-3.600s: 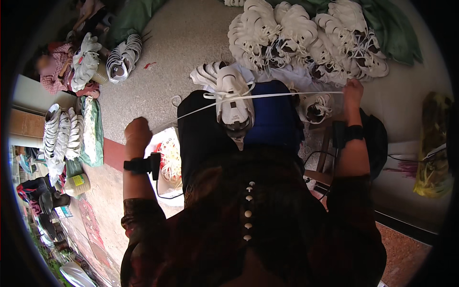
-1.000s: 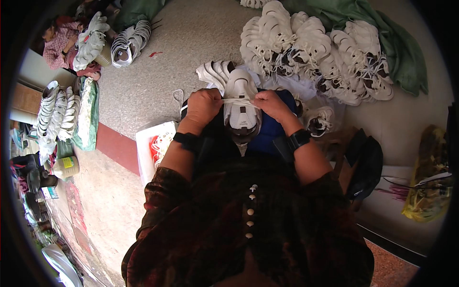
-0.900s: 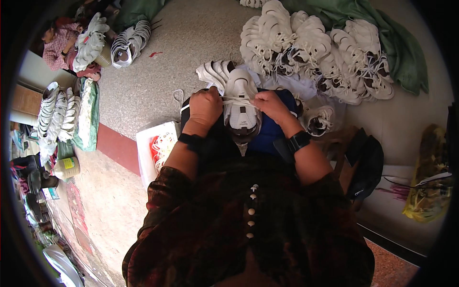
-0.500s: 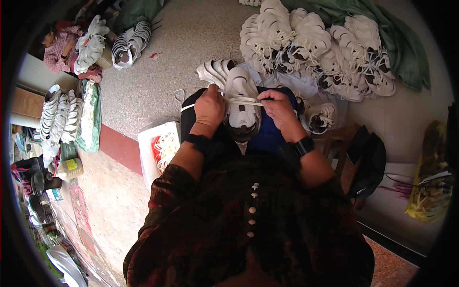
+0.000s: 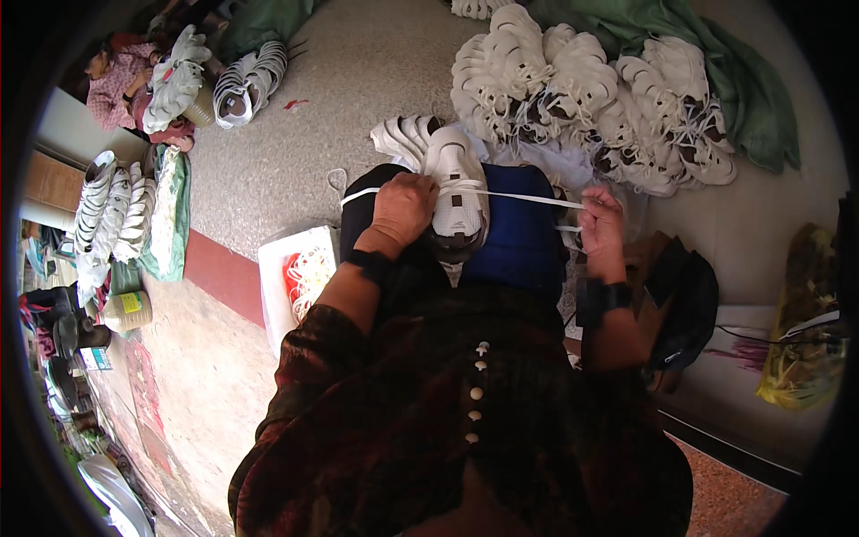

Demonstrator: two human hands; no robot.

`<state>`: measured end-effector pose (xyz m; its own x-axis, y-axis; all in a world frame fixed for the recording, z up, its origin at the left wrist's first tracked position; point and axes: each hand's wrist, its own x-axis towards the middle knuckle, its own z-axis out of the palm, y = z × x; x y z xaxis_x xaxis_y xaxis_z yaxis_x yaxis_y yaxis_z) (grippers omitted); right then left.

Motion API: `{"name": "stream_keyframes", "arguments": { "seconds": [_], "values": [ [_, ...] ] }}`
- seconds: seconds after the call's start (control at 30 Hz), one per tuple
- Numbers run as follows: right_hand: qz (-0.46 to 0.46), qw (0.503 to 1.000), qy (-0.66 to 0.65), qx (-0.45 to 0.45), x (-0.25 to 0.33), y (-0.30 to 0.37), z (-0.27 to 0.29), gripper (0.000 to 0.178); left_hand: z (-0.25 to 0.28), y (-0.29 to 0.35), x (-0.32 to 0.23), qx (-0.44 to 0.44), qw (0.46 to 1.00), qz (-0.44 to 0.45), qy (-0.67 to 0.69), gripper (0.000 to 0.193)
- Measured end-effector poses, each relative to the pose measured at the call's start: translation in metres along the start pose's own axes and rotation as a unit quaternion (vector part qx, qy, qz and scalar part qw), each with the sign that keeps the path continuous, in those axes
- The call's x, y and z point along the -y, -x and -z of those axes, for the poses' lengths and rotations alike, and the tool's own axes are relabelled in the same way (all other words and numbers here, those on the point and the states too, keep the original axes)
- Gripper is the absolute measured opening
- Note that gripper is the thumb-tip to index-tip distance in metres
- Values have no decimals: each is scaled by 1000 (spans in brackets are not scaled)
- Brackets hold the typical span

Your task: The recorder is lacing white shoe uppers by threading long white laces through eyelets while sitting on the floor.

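Observation:
A white shoe upper [image 5: 461, 215] with a dark heel opening lies across my lap, between my black-clad left leg and blue-clad right leg. My left hand [image 5: 404, 206] is closed at its left edge, the fingertips partly hidden. A white shoelace [image 5: 528, 197] runs taut from the eyelets out to the right. Its far stretch is pinched in my right hand [image 5: 601, 219], raised beyond my right knee. Another length of lace comes out to the left of my left hand over the dark trouser leg. Nested white uppers [image 5: 404, 139] sit just beyond my knees.
Large piles of laced white uppers [image 5: 528, 80] lie at far right beside green cloth [image 5: 756, 98]. At my left stands a white box [image 5: 268, 268] with loose laces [image 5: 313, 277]. Another person [image 5: 116, 89] sits far left near stacked uppers [image 5: 112, 210]. A black bag [image 5: 689, 304] is at right.
My right hand has moved right, away from the shoe upper, drawing the lace out into a long taut line. My left hand has shifted slightly right and down against the upper.

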<state>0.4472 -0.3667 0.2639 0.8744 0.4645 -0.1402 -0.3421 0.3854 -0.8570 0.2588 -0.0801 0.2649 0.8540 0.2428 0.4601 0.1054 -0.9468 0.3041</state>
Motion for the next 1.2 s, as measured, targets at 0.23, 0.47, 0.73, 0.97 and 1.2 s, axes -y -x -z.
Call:
{"name": "stream_keyframes", "arguments": {
  "seconds": [0.23,0.47,0.73,0.97,1.2],
  "values": [
    [-46,969,242,9,-3,5,2,3,18,17,-1,67,997,8,29,16],
    [24,953,283,-111,-14,0,13,5,61,41,46,-3,986,166,24,18],
    [113,701,692,128,-27,-18,-15,17,61,56,44,39,982,113,144,9],
    [273,696,599,287,-52,1,-139,35,45,16,5,90,975,41,200,26],
    [315,597,673,303,-60,23,-142,35,13,8,-7,102,984,28,140,21]
  ]
}}
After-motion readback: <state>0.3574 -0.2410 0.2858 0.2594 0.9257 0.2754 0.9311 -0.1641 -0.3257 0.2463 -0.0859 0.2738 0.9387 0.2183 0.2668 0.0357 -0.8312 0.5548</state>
